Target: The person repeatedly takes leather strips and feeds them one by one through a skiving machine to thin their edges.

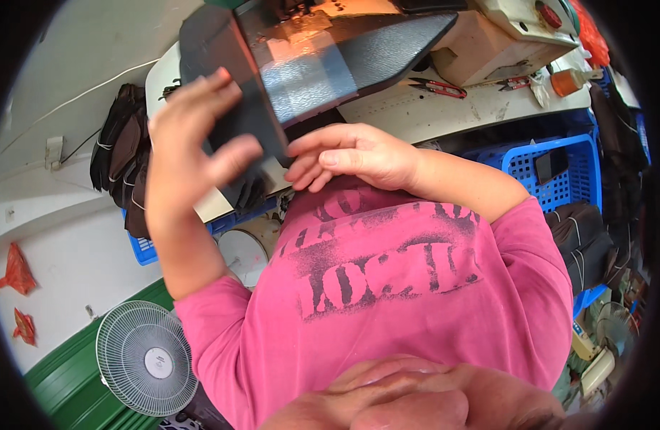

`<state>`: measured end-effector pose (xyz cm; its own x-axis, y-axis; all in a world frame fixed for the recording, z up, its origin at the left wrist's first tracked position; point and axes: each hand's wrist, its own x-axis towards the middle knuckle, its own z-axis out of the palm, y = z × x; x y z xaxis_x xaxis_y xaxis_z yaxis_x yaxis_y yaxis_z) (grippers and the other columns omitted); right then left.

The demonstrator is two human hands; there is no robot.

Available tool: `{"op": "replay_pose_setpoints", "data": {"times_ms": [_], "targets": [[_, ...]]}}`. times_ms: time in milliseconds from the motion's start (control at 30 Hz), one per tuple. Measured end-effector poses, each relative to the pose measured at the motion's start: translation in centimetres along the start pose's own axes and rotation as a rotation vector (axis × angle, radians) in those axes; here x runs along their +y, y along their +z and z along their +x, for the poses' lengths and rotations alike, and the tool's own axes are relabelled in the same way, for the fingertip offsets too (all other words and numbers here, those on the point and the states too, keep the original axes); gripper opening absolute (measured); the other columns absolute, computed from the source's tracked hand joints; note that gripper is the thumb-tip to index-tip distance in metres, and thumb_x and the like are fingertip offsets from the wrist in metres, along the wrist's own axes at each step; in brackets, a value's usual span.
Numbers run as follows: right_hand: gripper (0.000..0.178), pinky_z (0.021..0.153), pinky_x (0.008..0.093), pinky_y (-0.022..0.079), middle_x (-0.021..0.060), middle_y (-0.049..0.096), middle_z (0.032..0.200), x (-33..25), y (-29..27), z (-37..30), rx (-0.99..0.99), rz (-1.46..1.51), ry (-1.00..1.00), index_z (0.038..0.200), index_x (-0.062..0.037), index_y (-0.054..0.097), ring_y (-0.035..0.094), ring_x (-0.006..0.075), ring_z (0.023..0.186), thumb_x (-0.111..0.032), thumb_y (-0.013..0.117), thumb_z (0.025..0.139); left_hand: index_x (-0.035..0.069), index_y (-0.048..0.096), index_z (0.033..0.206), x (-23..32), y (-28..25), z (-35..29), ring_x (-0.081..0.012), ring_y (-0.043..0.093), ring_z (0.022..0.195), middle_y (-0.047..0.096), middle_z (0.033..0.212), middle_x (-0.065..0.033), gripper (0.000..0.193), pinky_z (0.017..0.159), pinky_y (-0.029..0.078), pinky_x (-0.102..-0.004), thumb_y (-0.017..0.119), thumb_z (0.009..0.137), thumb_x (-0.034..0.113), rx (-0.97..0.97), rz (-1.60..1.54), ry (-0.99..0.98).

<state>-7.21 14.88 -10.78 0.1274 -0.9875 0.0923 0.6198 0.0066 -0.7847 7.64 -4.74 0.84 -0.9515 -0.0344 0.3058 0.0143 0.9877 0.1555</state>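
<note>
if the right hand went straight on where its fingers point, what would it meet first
Most likely the dark flat piece just left of the right hand's fingertips, with the left hand farther along. Depth is unclear; the fingertips may already touch it.

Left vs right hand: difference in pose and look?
The left hand is blurred; the right hand is sharper. The left hand's thumb stands apart from its fingers; the right hand's thumb lies close to its fingers. The left hand points mostly up the picture, the right hand leftward. Both are bare and near the dark panel.
</note>
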Motion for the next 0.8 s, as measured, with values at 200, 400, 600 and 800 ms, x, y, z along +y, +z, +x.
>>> {"op": "replay_pose_setpoints", "data": {"times_ms": [200,400,600,800], "targets": [[0.038,0.095,0.0317,0.047,0.0076,0.06,0.12,1.3,4.2,3.6,-0.078,-0.12,0.006,0.133,0.0016,0.045,0.055,0.0143,0.11,-0.009,0.052,0.098,0.002,0.063,0.11,5.0,5.1,-9.7,-0.0222,0.059,0.099,0.063,0.111,-0.013,0.046,0.091,0.042,-0.0362,0.055,0.094,0.044,0.733,-0.472,-0.453],[0.042,0.096,0.0361,0.044,0.0209,0.061,0.117,1.8,7.0,7.8,-0.394,-0.712,0.276,0.128,0.0024,0.051,0.058,0.0281,0.111,-0.016,0.054,0.091,-0.002,0.055,0.125,-0.9,6.5,-11.3,-0.0295,0.061,0.1,0.062,0.116,-0.0182,0.07,0.086,0.049,-0.0392,0.034,0.097,0.06,0.217,-2.058,-0.444],[0.06,0.103,0.0342,0.04,0.0201,0.058,0.127,7.8,5.9,10.2,-0.227,-0.407,0.174,0.146,0.0015,0.028,0.053,0.0253,0.121,-0.009,0.052,0.092,-0.001,0.056,0.122,-8.8,4.3,-12.6,-0.0302,0.065,0.096,0.065,0.113,-0.0164,0.037,0.087,0.052,-0.0408,0.048,0.099,0.027,0.842,-2.085,-0.586],[0.076,0.084,0.0288,0.054,0.0154,0.054,0.131,7.0,6.2,12.7,0.011,-0.378,0.443,0.155,-0.0111,0.002,0.062,0.019,0.104,-0.004,0.05,0.096,0.0,0.052,0.126,-20.1,8.4,-15.0,-0.0295,0.066,0.099,0.066,0.112,-0.013,0.048,0.083,0.053,-0.0381,0.069,0.087,0.021,0.844,-0.981,-0.993]]}}
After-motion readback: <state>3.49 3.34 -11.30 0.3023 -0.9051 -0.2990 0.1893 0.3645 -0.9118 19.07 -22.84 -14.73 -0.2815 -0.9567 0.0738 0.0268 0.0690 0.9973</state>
